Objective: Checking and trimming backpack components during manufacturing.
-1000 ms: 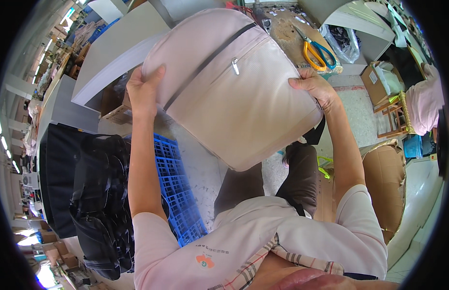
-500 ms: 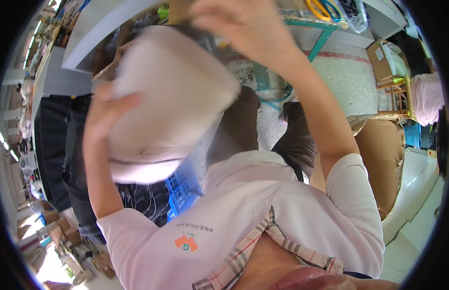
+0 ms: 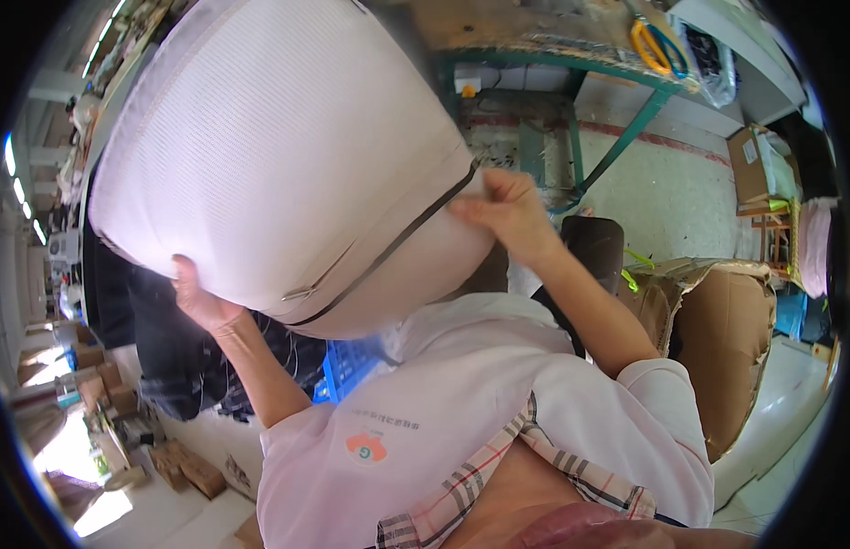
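Observation:
A large, pale white fabric piece (image 3: 278, 137) with a fine mesh texture fills the upper left in front of me. A dark strip (image 3: 397, 240) runs slantwise across its lower part, and beside it lies a short slit with what looks like a zipper pull (image 3: 298, 294). My left hand (image 3: 205, 300) grips its lower left edge, thumb on the near face and the other fingers hidden behind. At the right edge, by the strip's upper end, my right hand (image 3: 516, 218) pinches the fabric, slightly blurred.
Scissors with yellow and blue handles (image 3: 658, 48) lie on the worn green-framed table (image 3: 553, 27) ahead. Dark cloth (image 3: 182, 348) and a blue plastic basket (image 3: 347, 366) are at my left. To the right stand a large cardboard box (image 3: 722, 339) and a smaller carton (image 3: 750, 165).
My right hand has come down from the air onto the fabric's right edge. The fabric piece has risen and spread wider, and my left hand has shifted lower along it.

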Motion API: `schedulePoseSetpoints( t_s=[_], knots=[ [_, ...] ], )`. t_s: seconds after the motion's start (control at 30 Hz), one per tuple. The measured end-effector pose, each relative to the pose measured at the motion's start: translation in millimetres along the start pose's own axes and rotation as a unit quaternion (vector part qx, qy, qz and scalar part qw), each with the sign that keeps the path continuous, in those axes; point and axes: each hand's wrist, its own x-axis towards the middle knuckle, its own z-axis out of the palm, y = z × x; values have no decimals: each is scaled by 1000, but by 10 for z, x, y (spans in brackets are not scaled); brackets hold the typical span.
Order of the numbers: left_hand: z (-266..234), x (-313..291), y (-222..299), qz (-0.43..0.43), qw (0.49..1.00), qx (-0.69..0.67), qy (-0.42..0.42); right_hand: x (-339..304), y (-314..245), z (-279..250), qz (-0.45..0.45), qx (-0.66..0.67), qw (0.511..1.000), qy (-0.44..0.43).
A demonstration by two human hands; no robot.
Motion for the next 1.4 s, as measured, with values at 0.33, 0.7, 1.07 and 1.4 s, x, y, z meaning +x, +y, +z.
schedulePoseSetpoints(
  t_s=[0.33, 0.7, 1.07, 1.4],
  knots=[
    [874, 340, -1077, -133, 963, -179, -149, 553, -1273, -947, -112, -101, 976, 157],
    [1232, 607, -1538, -254, 930, -237, -122, 1029, -1532, -1391, -70, -133, 969, 198],
    [1268, 545, -1628, -252, 939, -220, -82, 1258, -1559, -1439, -30, -153, 968, 199],
    [1259, 580, -1735, -273, 928, -246, -56, 1209, -1618, -1437, -37, -172, 972, 158]
  ],
)
